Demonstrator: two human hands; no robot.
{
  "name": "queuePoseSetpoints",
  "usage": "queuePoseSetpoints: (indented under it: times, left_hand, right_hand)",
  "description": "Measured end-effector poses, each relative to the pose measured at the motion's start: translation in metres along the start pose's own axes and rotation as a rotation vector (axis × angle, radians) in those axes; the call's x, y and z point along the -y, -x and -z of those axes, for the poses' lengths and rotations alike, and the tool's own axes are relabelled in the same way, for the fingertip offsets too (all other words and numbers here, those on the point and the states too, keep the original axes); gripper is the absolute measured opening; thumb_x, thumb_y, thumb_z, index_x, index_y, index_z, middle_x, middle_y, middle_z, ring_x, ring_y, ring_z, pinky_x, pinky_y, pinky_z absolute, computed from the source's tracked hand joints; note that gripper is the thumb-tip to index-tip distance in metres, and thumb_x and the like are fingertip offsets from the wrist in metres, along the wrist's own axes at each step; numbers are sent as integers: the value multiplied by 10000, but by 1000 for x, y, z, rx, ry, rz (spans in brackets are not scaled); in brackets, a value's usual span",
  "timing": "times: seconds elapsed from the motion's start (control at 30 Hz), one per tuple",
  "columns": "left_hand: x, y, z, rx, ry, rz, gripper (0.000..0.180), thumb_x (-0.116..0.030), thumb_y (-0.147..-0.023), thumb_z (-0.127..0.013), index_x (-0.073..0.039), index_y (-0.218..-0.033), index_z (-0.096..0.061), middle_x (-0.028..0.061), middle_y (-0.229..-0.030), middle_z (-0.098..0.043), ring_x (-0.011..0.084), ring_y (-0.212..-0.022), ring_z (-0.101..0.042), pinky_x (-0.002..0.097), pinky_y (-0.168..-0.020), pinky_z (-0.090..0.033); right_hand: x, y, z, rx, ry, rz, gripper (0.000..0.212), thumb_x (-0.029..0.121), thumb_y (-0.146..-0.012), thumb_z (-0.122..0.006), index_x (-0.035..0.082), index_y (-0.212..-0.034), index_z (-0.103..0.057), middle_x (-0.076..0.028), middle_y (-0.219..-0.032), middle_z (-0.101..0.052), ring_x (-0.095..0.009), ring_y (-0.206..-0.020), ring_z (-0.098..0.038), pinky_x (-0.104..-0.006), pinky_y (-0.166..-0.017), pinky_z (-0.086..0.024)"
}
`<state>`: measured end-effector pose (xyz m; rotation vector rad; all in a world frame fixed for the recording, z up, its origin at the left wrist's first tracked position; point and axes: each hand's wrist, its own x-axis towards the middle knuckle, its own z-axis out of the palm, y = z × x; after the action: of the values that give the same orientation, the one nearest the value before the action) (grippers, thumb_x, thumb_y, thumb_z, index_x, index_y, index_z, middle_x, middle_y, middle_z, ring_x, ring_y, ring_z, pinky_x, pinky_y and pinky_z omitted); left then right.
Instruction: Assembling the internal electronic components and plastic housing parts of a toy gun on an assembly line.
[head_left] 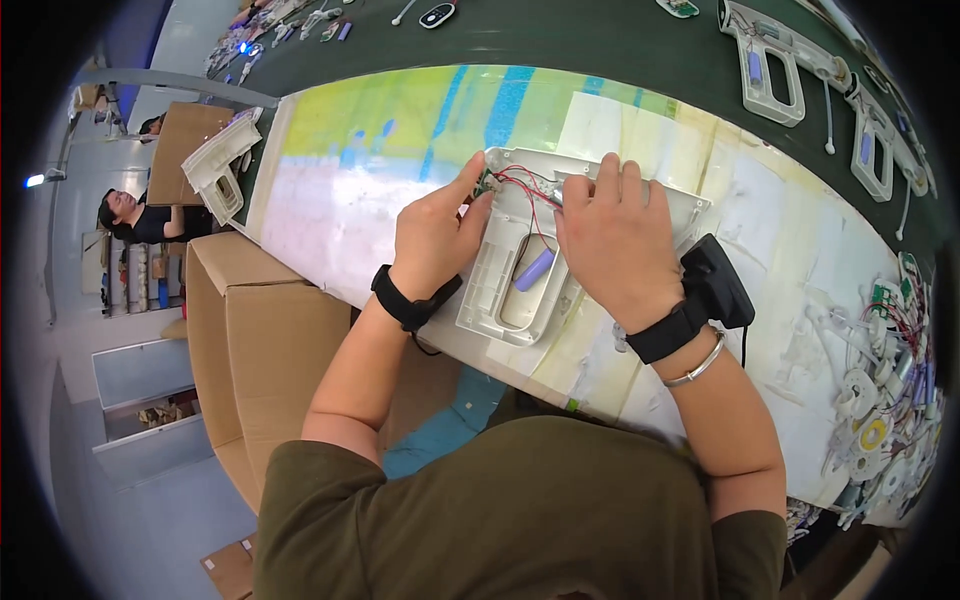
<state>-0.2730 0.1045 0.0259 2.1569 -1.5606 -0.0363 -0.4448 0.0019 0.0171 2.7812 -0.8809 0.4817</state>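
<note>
A white plastic housing half (478,290) with a looped handle lies on the table before me, its hollow side up. My left hand (437,228) pinches a small green circuit board (487,184) at the housing's upper left corner. Thin red wires (520,179) run from there across the shell. A purple cylindrical battery (534,271) lies slanted over the handle opening, on a wire. My right hand (622,240) grips the housing's right arm from above, fingers over the far edge. Its palm hides part of the inside. A silvery part shows beside the right thumb.
Similar opened housings (790,95) lie on the dark green surface (560,35) beyond the table. Loose wired parts (885,390) pile up at the right. An open cardboard box (265,350) stands at the left. Farther left, another person (150,222) is near a carton (185,150).
</note>
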Motion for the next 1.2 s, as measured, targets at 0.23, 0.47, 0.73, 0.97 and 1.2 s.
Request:
queuePoseSetpoints:
  times: [0.23, 0.47, 0.73, 0.97, 1.2]
  left_hand:
    - [6, 2, 2, 48, 162, 23, 488, -100, -813, -654, -94, -1283, -521, 90, -729, -626, 131, -516, -513, 250, -525, -436]
    - [-33, 7, 45, -88, 35, -168, 408, -52, -791, -643, -69, -1191, -566, 99, -947, -642, 236, -721, -605, 318, -639, -493]
    - [-62, 23, 12, 218, -356, -398, 176, -85, -668, -690, -82, -841, -656, 55, -772, -566, 233, -676, -543, 339, -589, -456]
    - [-30, 9, 53, 390, 593, 195, 188, 1, -752, -631, 20, -939, -633, 59, -803, -612, 125, -716, -601, 255, -680, -507]
    - [-25, 19, 50, 358, 1016, 348, 337, 40, -764, -555, 28, -1098, -515, 75, -811, -612, 139, -707, -609, 271, -675, -506]
  right_hand:
    - [3, 0, 1, 22, -25, -11, 250, 294, -802, -617, 70, -872, -531, -171, -1033, -581, -274, -945, -557, -395, -759, -455]
    - [-18, 3, 30, 144, -392, 23, 290, 245, -797, -642, 36, -977, -553, -186, -1076, -559, -308, -1005, -553, -398, -809, -455]
    - [-42, 21, 64, -117, -583, 193, 257, 204, -761, -681, 33, -919, -571, -129, -1065, -580, -274, -1012, -548, -379, -837, -438]
    - [-38, 6, 80, -22, -909, 187, 196, 106, -722, -696, 40, -860, -573, -127, -949, -603, -296, -874, -580, -383, -740, -468]
    - [8, -55, 25, 68, -670, 417, 129, 50, -715, -622, 45, -844, -614, -103, -829, -608, -296, -833, -595, -382, -700, -496]
